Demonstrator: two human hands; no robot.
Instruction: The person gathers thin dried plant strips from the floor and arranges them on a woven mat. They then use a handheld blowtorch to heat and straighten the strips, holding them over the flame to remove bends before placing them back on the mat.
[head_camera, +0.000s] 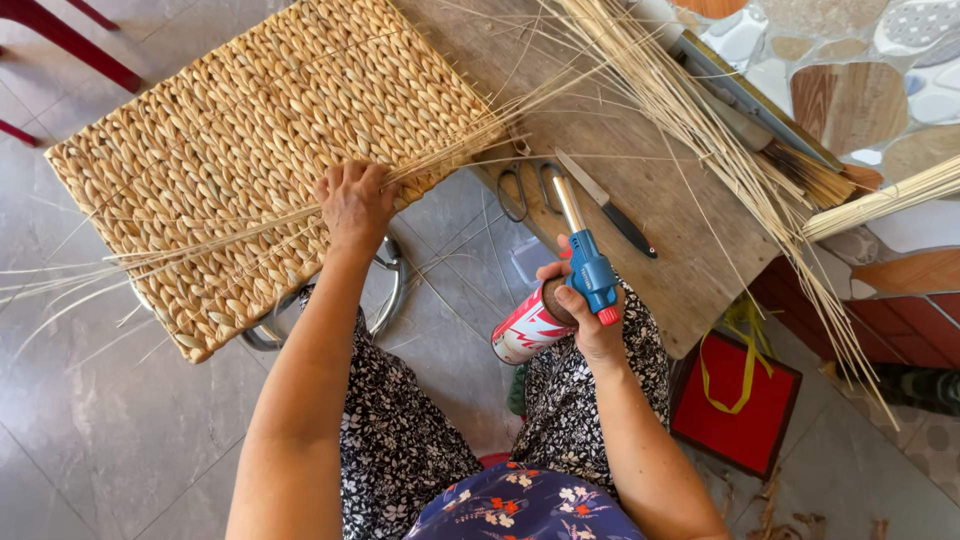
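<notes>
Left hand (353, 203): pressed down on the near edge of the woven mat (255, 150), fingers curled over the rim and a few loose reeds pinched under them, so it's gripping the mat edge.
Right hand (585, 310): wrapped tight around a gas torch (560, 290), lower centre of the frame, just off the counter's edge.
Gas torch: red and white can with a blue head and a metal nozzle pointing up toward the counter (640, 200). No flame I can make out.
Woven mat: big square piece of braided straw, filling the upper left of the frame, tilted with one corner toward the lap. Thin stray reeds stick out of its left and right sides.
Metal ring (385, 290): poking out from under the mat's near edge, right below the left hand.
Counter: worn wooden plank, upper centre to right.
Scissors (528, 190): lying flat on the counter, just above the torch nozzle.
Knife (610, 205): black handle, just right of the scissors.
Reed bundle (700, 130): long pale stalks fanned diagonally across the counter, running off toward the lower right.
Red box (735, 400): on the floor at lower right, with a yellow ribbon on it.
Floor (90, 420): grey tiles.
</notes>
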